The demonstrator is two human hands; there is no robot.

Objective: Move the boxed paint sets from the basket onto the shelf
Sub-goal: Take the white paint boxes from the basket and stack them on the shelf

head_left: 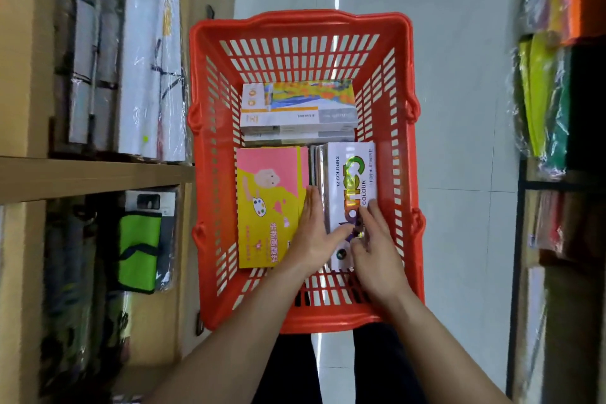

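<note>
Left hand (311, 233) inside the red basket (405, 193), at its near end: fingers straight and together, laid flat along the seam between the pink-and-yellow box (265, 207) and the thin boxes standing on edge (316, 167); thumb stretched across toward the white "12 COLOURS" box (352, 174). Right hand (377, 246) also inside the basket, toward its near right corner: fingers bent, resting on the printed face of the same white box; firm grip or mere contact not discernible. White box face up along the basket's right wall, just beside the on-edge boxes. Pink-and-yellow box flat by the basket's left wall. Stack of white boxes (298, 105), top one printed with a painted landscape, across the basket's far half. Wooden shelf (91, 174) just left of the basket, loaded with wrapped goods. Pale tiled floor (459, 92) under the basket.
</note>
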